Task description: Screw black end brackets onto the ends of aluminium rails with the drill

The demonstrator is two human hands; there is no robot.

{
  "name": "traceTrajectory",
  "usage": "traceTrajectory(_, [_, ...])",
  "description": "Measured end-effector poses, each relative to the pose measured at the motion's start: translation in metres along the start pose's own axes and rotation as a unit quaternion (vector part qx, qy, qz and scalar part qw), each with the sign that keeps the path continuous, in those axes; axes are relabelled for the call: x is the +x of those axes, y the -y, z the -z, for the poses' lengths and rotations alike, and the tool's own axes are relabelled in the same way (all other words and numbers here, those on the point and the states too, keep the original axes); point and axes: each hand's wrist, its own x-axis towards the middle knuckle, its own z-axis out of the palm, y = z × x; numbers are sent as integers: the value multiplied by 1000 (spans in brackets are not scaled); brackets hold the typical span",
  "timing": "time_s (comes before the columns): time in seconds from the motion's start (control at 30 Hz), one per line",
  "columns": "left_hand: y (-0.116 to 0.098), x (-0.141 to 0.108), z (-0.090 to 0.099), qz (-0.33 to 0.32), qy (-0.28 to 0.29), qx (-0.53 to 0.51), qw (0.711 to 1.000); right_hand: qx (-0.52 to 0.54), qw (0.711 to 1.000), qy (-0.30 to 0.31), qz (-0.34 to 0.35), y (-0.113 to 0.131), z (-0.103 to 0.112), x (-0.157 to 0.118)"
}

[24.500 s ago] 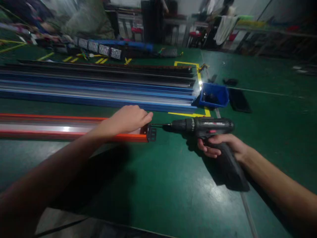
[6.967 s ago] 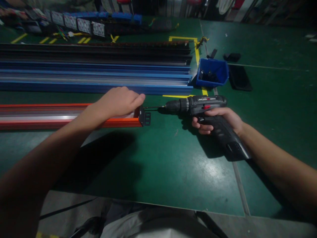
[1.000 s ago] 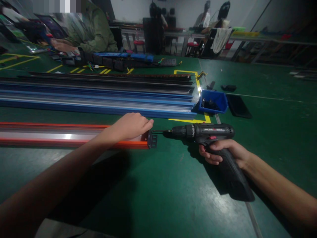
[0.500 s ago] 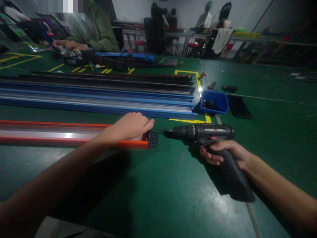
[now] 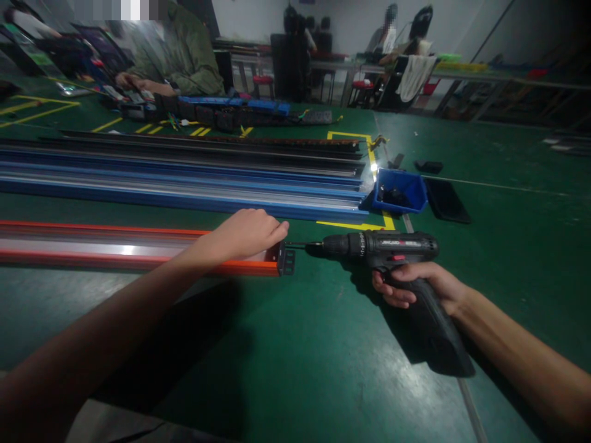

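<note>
one long orange rail [image 5: 115,249] lies flat on the green table [image 5: 295,357]; the step in hand seems to be drilling or screwing at its end. for this, the next move probably calls for pushing the black drill [image 5: 394,246] straight and level. the right hand [image 5: 427,280] has fingers closed around the drill. the left hand [image 5: 247,232] bends over the rail, palm down; its hidden fingers, one cannot tell. toward the small end plate [image 5: 288,262] points the thin bit [image 5: 305,245], contact unclear.
</note>
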Motion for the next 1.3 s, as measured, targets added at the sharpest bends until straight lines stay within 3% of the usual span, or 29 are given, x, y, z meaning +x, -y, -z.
traceTrajectory(1.3, [-1, -1, 2, 8, -6, -8, 1000, -4, 1000, 0, -2, 2, 0, 0])
